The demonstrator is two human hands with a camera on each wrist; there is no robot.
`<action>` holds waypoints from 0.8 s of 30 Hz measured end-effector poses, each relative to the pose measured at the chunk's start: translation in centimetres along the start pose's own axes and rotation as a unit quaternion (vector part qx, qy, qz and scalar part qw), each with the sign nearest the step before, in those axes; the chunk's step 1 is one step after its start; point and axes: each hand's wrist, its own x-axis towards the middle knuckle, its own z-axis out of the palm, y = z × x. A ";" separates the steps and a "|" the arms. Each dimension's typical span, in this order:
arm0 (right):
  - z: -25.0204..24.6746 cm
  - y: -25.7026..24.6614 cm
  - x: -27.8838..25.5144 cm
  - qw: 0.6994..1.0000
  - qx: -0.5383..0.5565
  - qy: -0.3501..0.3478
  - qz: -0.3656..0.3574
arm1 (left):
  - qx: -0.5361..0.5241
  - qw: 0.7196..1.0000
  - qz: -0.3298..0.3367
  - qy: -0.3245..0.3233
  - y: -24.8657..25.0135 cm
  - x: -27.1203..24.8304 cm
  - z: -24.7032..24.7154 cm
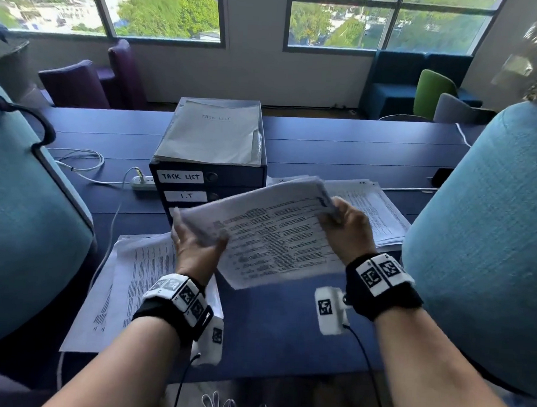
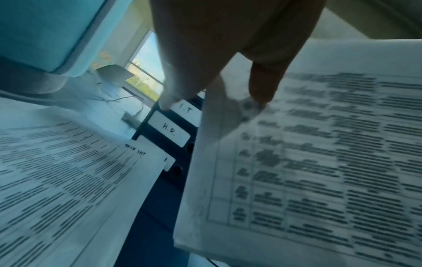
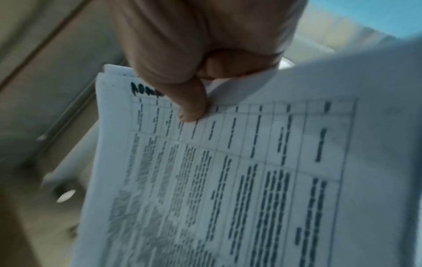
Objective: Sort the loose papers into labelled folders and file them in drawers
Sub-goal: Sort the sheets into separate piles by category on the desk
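Both hands hold a sheaf of printed papers in the air above the blue desk. My left hand pinches its left edge, thumb on top. At the top right corner my right hand grips the sheaf, thumb pressed on the page. Behind the sheaf stands a dark drawer unit with drawers labelled TASK LIST, I.T and H.R.. A folder marked TASK LIST lies on top of the unit.
One stack of printed sheets lies on the desk at the left, another at the right. A white power strip with cables sits left of the drawers. Teal chair backs flank both sides. A black phone lies far right.
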 end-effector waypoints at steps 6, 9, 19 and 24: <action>0.3 3.0 -1.1 0.970 0.221 -0.039 0.098 | -0.142 0.987 -0.030 -0.066 -0.2 -0.2 0.0; 1.4 4.0 -2.0 0.962 0.251 0.013 0.107 | -0.132 0.990 0.023 -0.040 0.6 -0.2 0.7; 4.3 7.8 -5.0 0.962 0.207 -0.005 0.180 | -0.091 0.993 -0.001 -0.077 -2.3 -1.4 1.4; 4.1 7.4 -3.3 0.951 0.257 0.049 0.165 | -0.096 0.993 0.049 -0.054 -0.7 -0.3 1.8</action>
